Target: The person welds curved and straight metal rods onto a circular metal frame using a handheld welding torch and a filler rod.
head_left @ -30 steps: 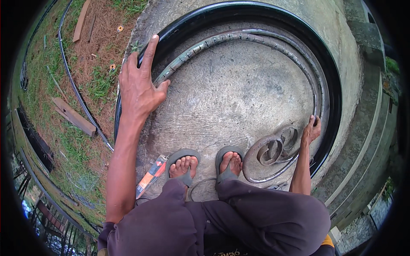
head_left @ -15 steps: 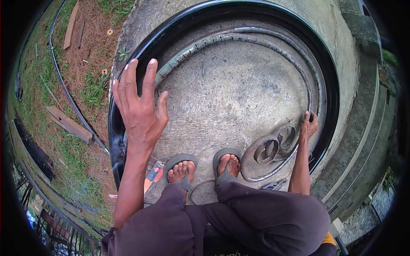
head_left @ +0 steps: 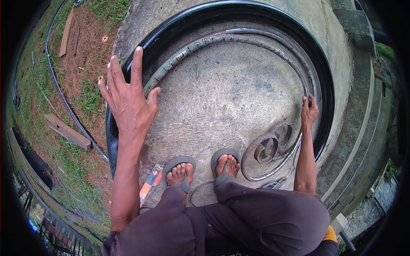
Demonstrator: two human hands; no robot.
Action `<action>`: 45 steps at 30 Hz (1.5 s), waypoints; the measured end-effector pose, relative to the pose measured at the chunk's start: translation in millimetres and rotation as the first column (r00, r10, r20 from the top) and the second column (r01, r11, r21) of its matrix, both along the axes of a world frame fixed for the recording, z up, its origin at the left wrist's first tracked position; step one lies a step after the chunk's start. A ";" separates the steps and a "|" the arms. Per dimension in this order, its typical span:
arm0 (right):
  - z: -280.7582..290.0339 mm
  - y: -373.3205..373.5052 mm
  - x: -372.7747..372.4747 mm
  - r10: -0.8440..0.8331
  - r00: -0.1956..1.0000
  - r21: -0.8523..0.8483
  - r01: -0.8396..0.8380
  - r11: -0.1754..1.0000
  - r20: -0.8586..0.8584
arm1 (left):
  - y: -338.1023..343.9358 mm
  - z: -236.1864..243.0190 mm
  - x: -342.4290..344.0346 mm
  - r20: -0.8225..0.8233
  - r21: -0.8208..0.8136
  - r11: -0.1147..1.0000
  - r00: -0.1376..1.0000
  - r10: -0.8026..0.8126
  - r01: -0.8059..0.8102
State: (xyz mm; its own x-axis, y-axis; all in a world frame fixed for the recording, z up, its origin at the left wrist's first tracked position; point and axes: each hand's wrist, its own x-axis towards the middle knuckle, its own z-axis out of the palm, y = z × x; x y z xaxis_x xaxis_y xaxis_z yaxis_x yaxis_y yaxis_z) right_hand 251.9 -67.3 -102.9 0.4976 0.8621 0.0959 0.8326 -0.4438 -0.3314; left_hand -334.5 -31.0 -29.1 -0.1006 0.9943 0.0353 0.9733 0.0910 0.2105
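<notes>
My left hand (head_left: 133, 102) is stretched out with its fingers spread, over the left side of a large black ring (head_left: 164, 26) on the concrete. It holds nothing; whether it touches the ring I cannot tell. Inside the ring lies a curved metal tube (head_left: 188, 50) with many cuts across it, which ends near me in a scroll (head_left: 250, 164) with small coiled loops (head_left: 268, 149). My right hand (head_left: 310, 113) has its fingers closed on the right side of this curved tube. A second curved bar runs close along its outer side.
My sandalled feet (head_left: 181, 170) stand inside the ring. A flat orange and grey piece (head_left: 153, 181) lies beside the left sandal. On the grass at left are a wooden block (head_left: 70, 132), a plank (head_left: 67, 34) and a long thin dark pipe (head_left: 53, 70). A concrete step (head_left: 363, 115) runs along the right.
My left hand has moved a little left and forward, its fingers more spread. The right hand has slid slightly farther up along the curved tube. The whole view has shifted slightly.
</notes>
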 end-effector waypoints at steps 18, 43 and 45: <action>24.8 32.4 -32.9 0.264 0.964 -0.042 -0.262 0.964 0.041 | -78.2 -7.0 87.7 0.423 0.208 0.843 0.732 -0.535 0.496; 46.6 132.7 -184.3 0.739 0.639 -0.172 -0.720 0.672 0.213 | -99.9 -16.1 98.1 0.444 0.220 0.746 0.617 -0.650 0.628; 47.6 139.1 -209.2 0.784 0.584 -0.138 -0.777 0.615 0.210 | -102.2 -15.3 97.8 0.466 0.203 0.736 0.597 -0.653 0.646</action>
State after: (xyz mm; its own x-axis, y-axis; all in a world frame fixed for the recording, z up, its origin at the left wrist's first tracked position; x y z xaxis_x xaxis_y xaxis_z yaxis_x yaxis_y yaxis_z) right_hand 42.7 71.8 -55.2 -0.4018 0.9124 0.0779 0.9092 0.4076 -0.0846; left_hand -236.7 -133.3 -44.4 0.5656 0.8036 0.1853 0.5399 -0.5306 0.6534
